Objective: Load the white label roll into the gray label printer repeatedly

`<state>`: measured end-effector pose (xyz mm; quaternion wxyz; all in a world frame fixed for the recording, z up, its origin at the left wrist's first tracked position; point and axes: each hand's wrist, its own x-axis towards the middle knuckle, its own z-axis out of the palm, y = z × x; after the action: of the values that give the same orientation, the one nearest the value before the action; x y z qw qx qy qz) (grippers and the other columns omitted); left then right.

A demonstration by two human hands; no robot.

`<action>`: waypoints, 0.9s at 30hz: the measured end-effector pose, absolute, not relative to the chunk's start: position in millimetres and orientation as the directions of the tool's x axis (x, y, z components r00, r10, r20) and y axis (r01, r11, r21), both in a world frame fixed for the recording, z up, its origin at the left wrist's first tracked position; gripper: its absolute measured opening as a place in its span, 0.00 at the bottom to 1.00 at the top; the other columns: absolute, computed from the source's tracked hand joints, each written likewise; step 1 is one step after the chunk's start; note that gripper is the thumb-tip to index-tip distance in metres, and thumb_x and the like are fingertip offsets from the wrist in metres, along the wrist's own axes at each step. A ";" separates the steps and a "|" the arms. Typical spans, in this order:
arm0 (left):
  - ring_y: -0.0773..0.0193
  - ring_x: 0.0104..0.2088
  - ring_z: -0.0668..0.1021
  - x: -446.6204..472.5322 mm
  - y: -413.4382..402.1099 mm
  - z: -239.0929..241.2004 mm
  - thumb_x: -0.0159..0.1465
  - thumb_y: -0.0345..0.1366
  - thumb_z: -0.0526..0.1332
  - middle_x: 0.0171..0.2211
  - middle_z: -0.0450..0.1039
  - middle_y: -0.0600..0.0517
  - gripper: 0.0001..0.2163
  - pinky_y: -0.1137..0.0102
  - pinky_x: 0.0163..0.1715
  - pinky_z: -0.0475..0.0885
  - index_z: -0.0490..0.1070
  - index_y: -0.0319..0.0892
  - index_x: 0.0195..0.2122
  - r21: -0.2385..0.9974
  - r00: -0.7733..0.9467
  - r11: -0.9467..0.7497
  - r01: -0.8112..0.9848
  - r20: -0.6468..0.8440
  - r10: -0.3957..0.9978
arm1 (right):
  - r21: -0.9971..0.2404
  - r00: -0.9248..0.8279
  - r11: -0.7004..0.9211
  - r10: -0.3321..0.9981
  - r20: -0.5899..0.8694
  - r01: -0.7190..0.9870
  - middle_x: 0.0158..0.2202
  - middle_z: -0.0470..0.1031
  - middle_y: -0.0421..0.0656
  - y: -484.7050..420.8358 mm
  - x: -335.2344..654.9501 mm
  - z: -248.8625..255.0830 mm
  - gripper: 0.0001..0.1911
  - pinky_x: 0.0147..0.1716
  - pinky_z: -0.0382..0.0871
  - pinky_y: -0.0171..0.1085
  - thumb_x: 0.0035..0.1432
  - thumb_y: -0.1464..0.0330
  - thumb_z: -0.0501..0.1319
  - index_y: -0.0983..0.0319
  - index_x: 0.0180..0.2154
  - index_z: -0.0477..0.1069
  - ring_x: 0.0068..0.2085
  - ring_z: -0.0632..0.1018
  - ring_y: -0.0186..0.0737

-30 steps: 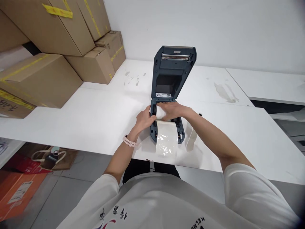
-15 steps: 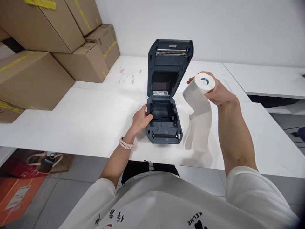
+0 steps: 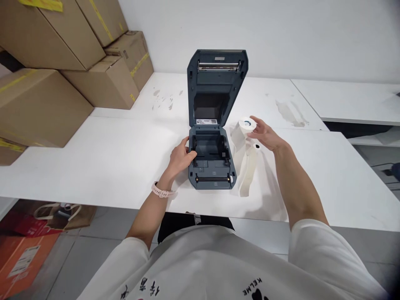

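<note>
A dark grey label printer (image 3: 212, 166) stands on the white table (image 3: 109, 158) with its lid (image 3: 217, 83) swung up and its paper bay showing no roll. My left hand (image 3: 181, 156), with a pink watch on the wrist, grips the printer's left wall, thumb inside the bay. A white label roll (image 3: 245, 130) stands on end on the table just right of the printer, and a loose tail of paper (image 3: 248, 175) trails from it toward me. My right hand (image 3: 265, 135) is curled against the roll's right side, fingertips on it.
Several cardboard boxes (image 3: 62, 75) with yellow tape are stacked at the back left of the table. A second white table (image 3: 350, 104) adjoins on the right. A small black object (image 3: 256, 146) lies by the roll. Under the table sit a brown bag (image 3: 62, 212) and an orange box (image 3: 21, 258).
My right hand lifted the label roll out of the printer's bay, carried it right, then lowered it onto the table beside the printer. My left hand stayed on the printer's left side.
</note>
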<state>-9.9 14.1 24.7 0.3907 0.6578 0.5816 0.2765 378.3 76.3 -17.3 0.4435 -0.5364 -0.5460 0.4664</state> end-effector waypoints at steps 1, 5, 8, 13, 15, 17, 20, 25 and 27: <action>0.61 0.27 0.72 -9.7 13.9 25.1 0.57 0.35 0.57 0.23 0.69 0.55 0.36 0.66 0.30 0.64 0.63 0.39 0.69 0.837 0.171 -0.021 0.547 -0.087 0.981 | -0.985 -0.043 -0.011 0.999 -0.019 0.171 0.65 0.72 0.47 63.2 386.5 -15.4 0.47 0.67 0.65 0.55 0.42 0.60 0.77 0.50 0.64 0.66 0.68 0.72 0.54; 0.61 0.25 0.70 -8.6 13.3 27.2 0.56 0.34 0.56 0.22 0.67 0.57 0.35 0.66 0.30 0.63 0.64 0.40 0.68 0.824 0.173 -0.031 0.566 -0.082 0.981 | -0.974 -0.137 -0.054 0.987 -0.086 0.219 0.68 0.71 0.45 10.9 402.8 -10.8 0.39 0.69 0.64 0.54 0.48 0.60 0.76 0.48 0.62 0.71 0.69 0.70 0.52; 0.61 0.25 0.70 -7.9 13.0 28.2 0.55 0.34 0.57 0.22 0.67 0.57 0.36 0.66 0.30 0.63 0.65 0.39 0.68 0.813 0.164 -0.028 0.581 -0.084 0.983 | -0.950 -0.214 -0.114 0.960 -0.181 0.292 0.61 0.77 0.48 -9.5 389.1 -9.2 0.31 0.55 0.77 0.50 0.50 0.56 0.76 0.53 0.55 0.77 0.54 0.82 0.51; 0.61 0.25 0.71 -8.0 12.3 27.2 0.55 0.35 0.57 0.22 0.68 0.57 0.35 0.66 0.30 0.64 0.65 0.40 0.68 0.826 0.163 -0.033 0.562 -0.072 0.984 | -0.982 -0.264 0.077 0.964 0.030 0.170 0.42 0.83 0.46 -11.8 350.6 33.5 0.29 0.46 0.77 0.47 0.51 0.48 0.74 0.55 0.50 0.79 0.44 0.82 0.49; 0.60 0.26 0.72 -8.6 12.5 26.9 0.55 0.35 0.57 0.22 0.68 0.57 0.35 0.66 0.31 0.64 0.65 0.40 0.68 0.825 0.170 -0.039 0.564 -0.070 0.983 | -0.953 -0.370 0.201 0.923 0.106 0.229 0.46 0.83 0.46 -8.2 328.2 65.3 0.28 0.46 0.76 0.46 0.56 0.48 0.71 0.53 0.54 0.77 0.47 0.82 0.50; 0.60 0.27 0.72 -9.0 12.8 26.9 0.55 0.35 0.57 0.23 0.69 0.56 0.35 0.66 0.31 0.65 0.65 0.41 0.68 0.823 0.171 -0.036 0.567 -0.075 0.983 | -0.843 -0.492 0.342 0.864 0.108 0.415 0.52 0.81 0.47 -0.9 297.1 92.6 0.26 0.48 0.74 0.45 0.62 0.52 0.67 0.54 0.57 0.75 0.49 0.81 0.50; 0.60 0.27 0.72 -8.8 13.4 27.4 0.55 0.35 0.57 0.23 0.69 0.56 0.36 0.66 0.31 0.64 0.65 0.41 0.68 0.817 0.163 -0.021 0.576 -0.089 0.983 | -0.512 -0.597 0.517 0.802 0.010 0.686 0.57 0.79 0.50 16.7 239.6 107.0 0.23 0.49 0.70 0.46 0.66 0.59 0.61 0.60 0.59 0.74 0.51 0.80 0.53; 0.60 0.27 0.72 -7.3 13.7 28.0 0.55 0.34 0.58 0.23 0.69 0.56 0.35 0.66 0.32 0.65 0.65 0.40 0.68 0.796 0.150 -0.017 0.606 -0.093 0.984 | -0.022 -0.567 0.580 0.786 -0.247 0.814 0.52 0.81 0.57 40.3 172.4 80.9 0.18 0.55 0.63 0.49 0.64 0.72 0.58 0.68 0.54 0.76 0.53 0.80 0.59; 0.60 0.28 0.72 -7.1 13.7 27.9 0.55 0.34 0.58 0.23 0.70 0.55 0.35 0.66 0.33 0.66 0.66 0.40 0.67 0.791 0.149 -0.018 0.611 -0.093 0.985 | 0.023 -0.558 0.584 0.786 -0.267 0.811 0.50 0.81 0.58 38.6 168.7 73.3 0.18 0.55 0.62 0.50 0.63 0.72 0.59 0.70 0.53 0.77 0.53 0.80 0.59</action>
<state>-7.1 13.7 27.9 0.3627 0.6655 0.5995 0.2572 168.7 38.6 73.3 -0.1250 -0.4530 -0.8812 0.0509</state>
